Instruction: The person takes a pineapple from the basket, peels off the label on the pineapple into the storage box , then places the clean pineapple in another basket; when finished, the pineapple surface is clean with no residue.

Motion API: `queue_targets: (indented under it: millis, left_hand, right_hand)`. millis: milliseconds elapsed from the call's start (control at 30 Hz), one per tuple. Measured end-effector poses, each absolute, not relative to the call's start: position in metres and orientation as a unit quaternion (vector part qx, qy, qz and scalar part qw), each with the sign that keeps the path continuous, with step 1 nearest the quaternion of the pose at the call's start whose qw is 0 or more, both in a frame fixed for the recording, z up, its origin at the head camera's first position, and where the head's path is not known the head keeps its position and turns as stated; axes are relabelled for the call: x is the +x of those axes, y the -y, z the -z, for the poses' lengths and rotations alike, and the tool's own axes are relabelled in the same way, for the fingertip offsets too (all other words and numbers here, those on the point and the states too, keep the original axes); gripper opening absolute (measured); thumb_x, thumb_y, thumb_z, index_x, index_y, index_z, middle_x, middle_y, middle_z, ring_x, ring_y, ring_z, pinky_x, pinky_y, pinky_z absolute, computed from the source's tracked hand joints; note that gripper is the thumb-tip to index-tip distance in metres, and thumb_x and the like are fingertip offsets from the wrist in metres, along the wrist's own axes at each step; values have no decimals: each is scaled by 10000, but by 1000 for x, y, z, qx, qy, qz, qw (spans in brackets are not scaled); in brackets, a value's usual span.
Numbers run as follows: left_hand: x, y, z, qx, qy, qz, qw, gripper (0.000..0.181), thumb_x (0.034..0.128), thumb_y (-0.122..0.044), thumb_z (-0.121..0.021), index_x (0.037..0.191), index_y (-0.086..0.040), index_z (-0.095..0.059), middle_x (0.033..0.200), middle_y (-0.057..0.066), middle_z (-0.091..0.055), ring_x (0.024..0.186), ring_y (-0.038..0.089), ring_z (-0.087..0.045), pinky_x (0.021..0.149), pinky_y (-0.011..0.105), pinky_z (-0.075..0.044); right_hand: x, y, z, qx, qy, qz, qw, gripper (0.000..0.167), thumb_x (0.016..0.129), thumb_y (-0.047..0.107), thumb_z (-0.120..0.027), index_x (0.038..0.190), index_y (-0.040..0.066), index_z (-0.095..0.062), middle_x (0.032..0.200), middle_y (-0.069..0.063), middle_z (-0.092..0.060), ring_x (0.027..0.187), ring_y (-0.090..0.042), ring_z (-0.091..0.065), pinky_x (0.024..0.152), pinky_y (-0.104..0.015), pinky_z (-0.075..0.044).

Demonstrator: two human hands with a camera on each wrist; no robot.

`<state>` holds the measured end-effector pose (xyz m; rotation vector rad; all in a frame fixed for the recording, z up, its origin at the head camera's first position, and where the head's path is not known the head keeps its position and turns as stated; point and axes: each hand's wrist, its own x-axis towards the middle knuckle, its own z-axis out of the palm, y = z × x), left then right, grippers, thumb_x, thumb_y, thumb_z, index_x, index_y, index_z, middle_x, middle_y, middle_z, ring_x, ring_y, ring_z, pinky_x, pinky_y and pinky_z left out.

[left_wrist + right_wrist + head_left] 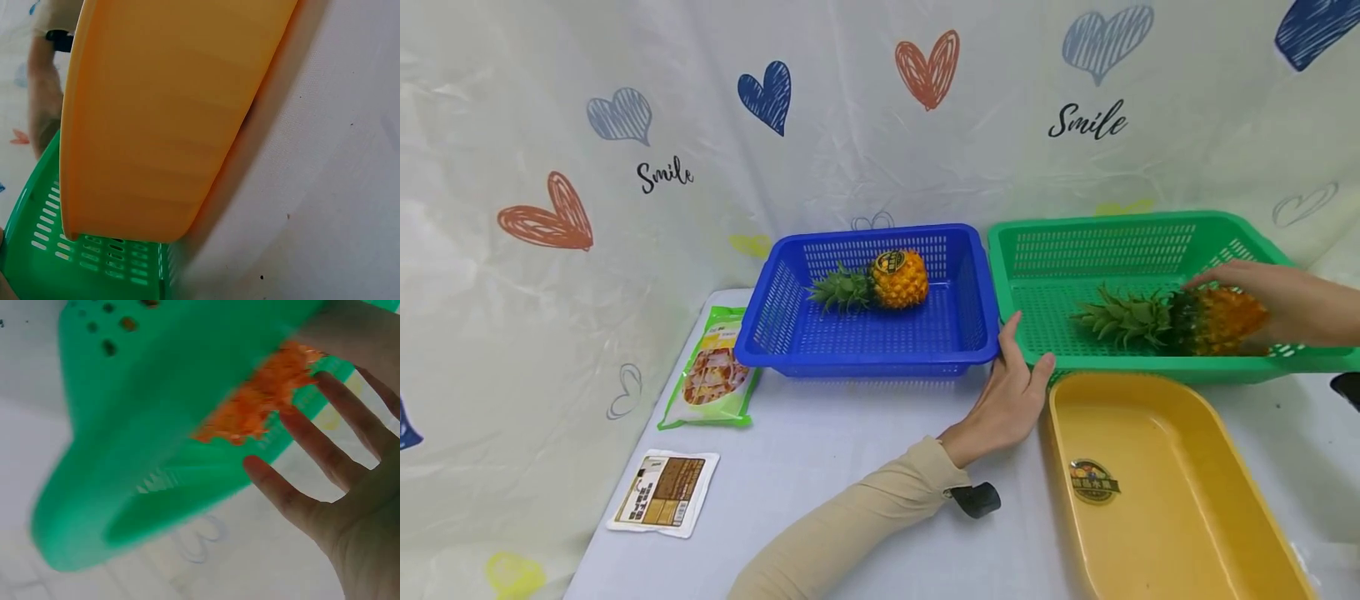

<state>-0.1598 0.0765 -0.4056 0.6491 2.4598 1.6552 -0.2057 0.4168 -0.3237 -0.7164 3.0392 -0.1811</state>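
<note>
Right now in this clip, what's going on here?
The person's right hand is spread over a pineapple lying in the green basket. The left hand is at the near corner of the blue basket, beside the green one. A second pineapple lies in the blue basket, with neither hand on it.

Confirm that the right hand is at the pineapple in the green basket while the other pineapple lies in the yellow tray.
Wrong about the yellow tray: the head view shows the other pineapple lying in the blue basket. The rest stands.
</note>
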Motion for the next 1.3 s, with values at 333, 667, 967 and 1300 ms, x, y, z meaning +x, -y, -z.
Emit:
queue_targets:
  millis: [333,667,967,1300]
  left_hand:
    - [-155,-68,408,218,-807,-546,60,660,1142,-429,-349,1669,-256,8,1739,142,-71,1578,244,-179,1252,410,-263]
    - [-132,-30,391,217,-802,-528,175,687,1118,-506,-386,1657,-360,14,1614,109,-343,1368,121,-503,1047,338,-475]
    - [-114,74,352,285,-833,-423,214,585,1106,-454,-492,1593,-177,-322,1546,38,-434,1283,124,-566,951,303,-535]
    - [-140,209,351,211,-913,-306,-167,616,937,-228,-801,1402,23,-485,1321,200,-521,1182,346,-494,958,494,-450]
  right_hand:
    - [-190,-348,287,-278,-959,21,-48,724,716,-40,-926,1358,43,-601,1356,-215,-557,1159,-467,-567,868,-657,-516]
    - [-167,-268,261,-352,-927,71,-109,619,826,44,-883,1379,101,-610,1357,-108,-605,1213,-391,-571,940,-661,-471]
    - [-165,-224,248,-395,-905,119,-106,545,881,13,-821,1370,113,-600,1352,-68,-599,1188,-314,-577,939,-565,-506]
    - [-192,-182,254,-353,-912,206,-34,479,975,152,-766,1407,108,-564,1372,-92,-559,1205,-292,-555,978,-531,-500]
